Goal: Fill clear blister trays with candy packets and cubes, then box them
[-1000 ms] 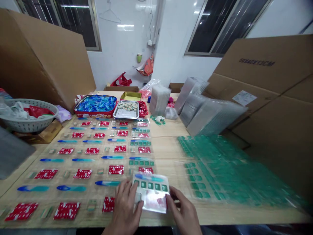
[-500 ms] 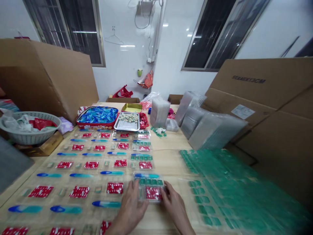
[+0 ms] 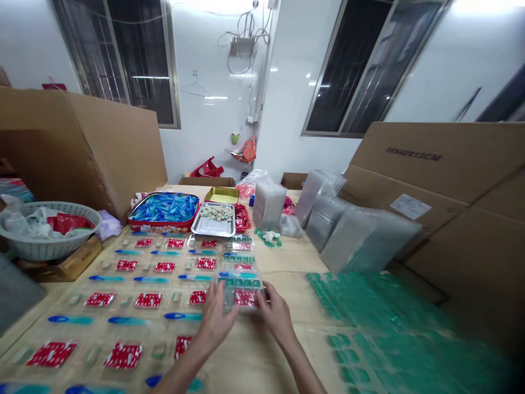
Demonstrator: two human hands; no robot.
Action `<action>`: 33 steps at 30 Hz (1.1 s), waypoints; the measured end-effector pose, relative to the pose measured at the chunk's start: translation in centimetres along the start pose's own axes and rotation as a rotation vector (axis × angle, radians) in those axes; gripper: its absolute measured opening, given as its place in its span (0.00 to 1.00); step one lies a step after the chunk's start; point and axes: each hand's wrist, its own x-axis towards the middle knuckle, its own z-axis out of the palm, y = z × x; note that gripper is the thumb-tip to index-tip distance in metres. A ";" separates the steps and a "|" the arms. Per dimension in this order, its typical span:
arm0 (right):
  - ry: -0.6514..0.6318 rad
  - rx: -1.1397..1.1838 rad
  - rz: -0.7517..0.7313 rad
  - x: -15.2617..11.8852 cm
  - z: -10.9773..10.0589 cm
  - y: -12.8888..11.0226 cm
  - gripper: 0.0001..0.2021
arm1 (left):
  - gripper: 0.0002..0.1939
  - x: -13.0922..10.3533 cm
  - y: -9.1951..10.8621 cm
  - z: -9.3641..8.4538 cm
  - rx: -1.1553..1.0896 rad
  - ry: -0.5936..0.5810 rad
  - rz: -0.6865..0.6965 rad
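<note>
My left hand (image 3: 216, 316) and my right hand (image 3: 276, 313) grip a clear plastic tray (image 3: 228, 298) from its two sides, fingers curled round the edges. In it lie a red patterned packet (image 3: 246, 298), a row of green squares (image 3: 240, 283) and a blue pen-like tool (image 3: 238, 274). The tray is at the near end of the rightmost column of filled trays. Whether it rests on the table or is just above it, I cannot tell. To the left, several similar trays stand in rows, each with a red packet (image 3: 149, 300) and a blue tool (image 3: 127, 321).
Green square sheets (image 3: 381, 306) spread over the right side of the table. Behind them stand stacks of clear plastic trays (image 3: 365, 235) and a cardboard box (image 3: 451, 180). Farther back are a tin of blue tools (image 3: 166, 209) and a metal tray of small pale pieces (image 3: 213, 220).
Both hands have carried the clear plastic tray forward, away from me, and slightly left toward the filled trays. The camera view has tipped up a little.
</note>
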 end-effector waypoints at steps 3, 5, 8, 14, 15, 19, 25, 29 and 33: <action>0.017 -0.016 0.019 1.8 1.2 1.5 0.22 | 0.35 1.7 -0.6 1.0 0.023 -0.061 -0.068; 0.041 -0.004 0.017 1.7 1.3 2.9 0.21 | 0.38 1.3 -0.8 1.8 0.071 -0.110 -0.108; 0.059 -0.004 0.009 0.1 0.5 5.1 0.22 | 0.42 -0.8 -0.8 2.7 0.121 -0.205 -0.110; 0.046 -0.128 -0.003 -1.6 -2.3 6.3 0.24 | 0.44 -2.1 -0.3 2.0 0.058 -0.256 -0.110; 0.070 -0.159 -0.033 -0.9 -2.6 5.9 0.24 | 0.44 -1.2 -0.1 1.7 0.031 -0.220 -0.104; 0.041 -0.220 -0.092 4.9 -2.5 3.3 0.22 | 0.41 5.0 0.5 1.0 -0.086 -0.146 -0.078; -0.177 -0.228 0.092 13.5 0.7 1.7 0.12 | 0.32 11.7 0.3 2.2 -0.128 -0.125 -0.145; -0.233 -0.226 0.133 14.2 1.6 3.3 0.10 | 0.33 11.9 -0.7 3.3 -0.158 -0.119 -0.164; -0.261 -0.247 0.167 12.6 0.4 5.2 0.10 | 0.35 10.6 -1.0 3.7 -0.384 -0.162 -0.225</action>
